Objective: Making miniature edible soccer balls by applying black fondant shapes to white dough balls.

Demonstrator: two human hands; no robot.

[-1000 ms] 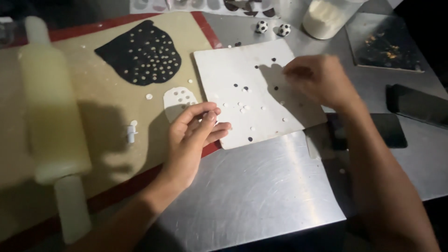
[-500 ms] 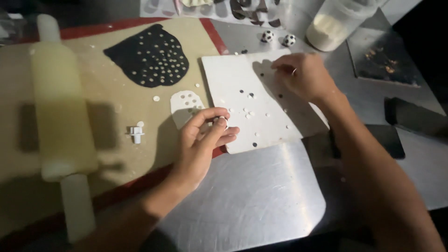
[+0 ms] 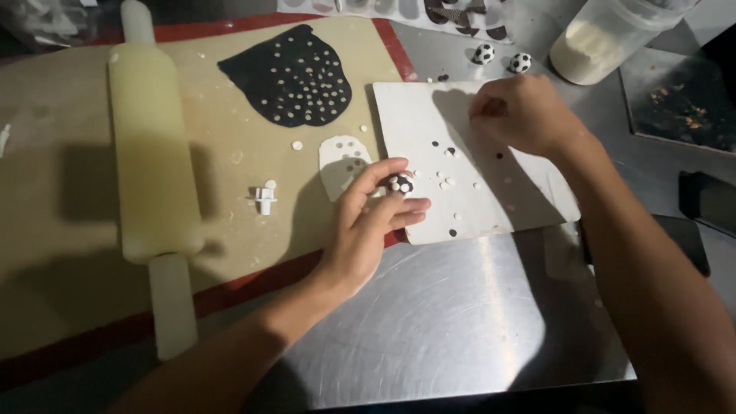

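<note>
On the steel desk (image 3: 429, 322), at the near left corner of a white board (image 3: 491, 192), the left hand (image 3: 372, 226) pinches a small black-and-white ball (image 3: 399, 184) between thumb and fingertips; the ball sits just at the board's left edge, above the red border of a tan rolling mat (image 3: 69, 184). That hand lies palm down, fingers stretched to the right, its forearm running in from the near left. Farther right, the right hand (image 3: 529, 111) rests over the far part of the board, fingers curled and pinched together at the fingertips; whether it grips something tiny I cannot tell. Its arm comes in from the near right, crossing the board's right edge. Small white and black dots (image 3: 445, 180) lie scattered on the board between the two hands. Left of the ball, a white fondant piece (image 3: 341, 161) with punched holes lies on the mat, with a black fondant sheet (image 3: 295, 77) full of holes beyond it, a small white cutter (image 3: 265, 199) and a pale rolling pin (image 3: 153, 169) farther left. Two finished spotted balls (image 3: 502, 58) sit beyond the board.
</note>
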